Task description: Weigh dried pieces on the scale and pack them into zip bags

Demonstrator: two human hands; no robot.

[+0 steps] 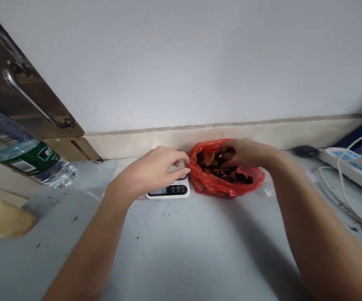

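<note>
Two bare forearms reach forward, the left forearm from the lower left, the right forearm from the lower right. The left hand is back-up, index finger and thumb curved toward each other with space between. The right hand points inward to the left, its fingertips hidden.
</note>
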